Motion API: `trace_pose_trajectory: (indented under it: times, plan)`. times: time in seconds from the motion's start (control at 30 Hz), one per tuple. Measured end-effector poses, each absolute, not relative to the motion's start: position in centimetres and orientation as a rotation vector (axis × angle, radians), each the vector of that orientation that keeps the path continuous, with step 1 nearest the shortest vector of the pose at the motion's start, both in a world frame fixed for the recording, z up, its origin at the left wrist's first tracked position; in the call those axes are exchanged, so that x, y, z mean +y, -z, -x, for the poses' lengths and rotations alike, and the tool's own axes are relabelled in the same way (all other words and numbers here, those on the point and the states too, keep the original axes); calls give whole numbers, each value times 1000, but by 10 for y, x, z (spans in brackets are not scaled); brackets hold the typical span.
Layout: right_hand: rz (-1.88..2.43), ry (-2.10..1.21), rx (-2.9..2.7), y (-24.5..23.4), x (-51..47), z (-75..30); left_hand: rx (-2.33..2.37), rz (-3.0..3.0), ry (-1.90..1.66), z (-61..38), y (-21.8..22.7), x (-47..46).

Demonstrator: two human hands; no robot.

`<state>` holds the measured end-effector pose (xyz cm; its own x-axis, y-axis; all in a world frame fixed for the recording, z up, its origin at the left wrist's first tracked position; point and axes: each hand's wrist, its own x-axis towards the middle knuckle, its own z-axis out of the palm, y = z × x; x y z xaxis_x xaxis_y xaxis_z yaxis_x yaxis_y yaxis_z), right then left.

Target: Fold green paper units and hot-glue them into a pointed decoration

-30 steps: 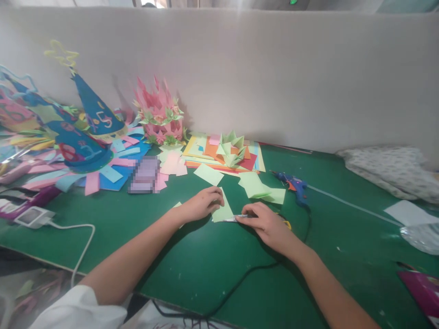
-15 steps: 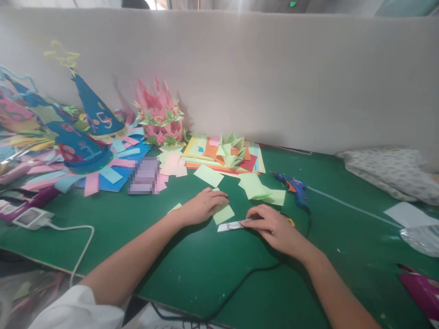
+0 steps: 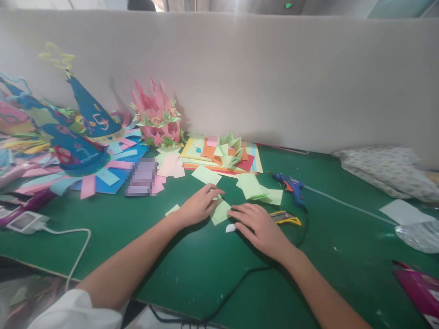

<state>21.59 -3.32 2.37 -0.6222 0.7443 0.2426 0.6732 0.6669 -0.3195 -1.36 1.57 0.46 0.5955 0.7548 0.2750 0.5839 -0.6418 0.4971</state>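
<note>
Paper makes the centre of the clock: one pale green sheet point(image 3: 220, 212) lying between two hands. Left hand point(image 3: 199, 208) rests over its nine o'clock side, fingers loosely spread; right hand point(image 3: 255, 224) comes in from four o'clock, fingers stretched out with tips at the sheet's edge, over one white strip point(image 3: 230, 227); whether it pinches that strip I cannot tell. Behind its knuckles, toward three, lies one yellow-handled cutter point(image 3: 287, 218), and near it, closer to two, one blue glue gun point(image 3: 291, 188). Below the table edge at eight o'clock, what looks like a whitish bin point(image 3: 10, 285) has pink and green scraps point(image 3: 30, 301) in it, too blurred to count. At twelve, one folded green crown point(image 3: 229, 151) stands on stacked coloured paper point(image 3: 187, 150); at eleven, one tiered pink crown point(image 3: 159, 119); toward ten, at least three blue cone hats point(image 3: 77, 151). Green tabletop point(image 3: 185, 274) stretches below the hands to the near edge, crossed by one black cable point(image 3: 236, 286), and rightward to a patterned cloth point(image 3: 380, 169).
</note>
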Motion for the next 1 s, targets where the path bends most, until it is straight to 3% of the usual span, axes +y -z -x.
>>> trace_pose_trajectory:
  times: [0.17, 0.37, 0.8, 1.0]
  plan:
    - [1211, -163, -2599, -17, -36, -203, 1250, -2531, -644, 17, -3, 15]
    - [1196, -253, -2544, -15, -36, -199, 1225, -2346, -670, 16, 3, 15]
    - [1251, -456, -2316, -11, -33, -204, 956, -1728, -950, 7, -3, 13]
    - [1251, -472, -2208, -14, -31, -208, 1181, -1557, -1179, 15, 3, 28]
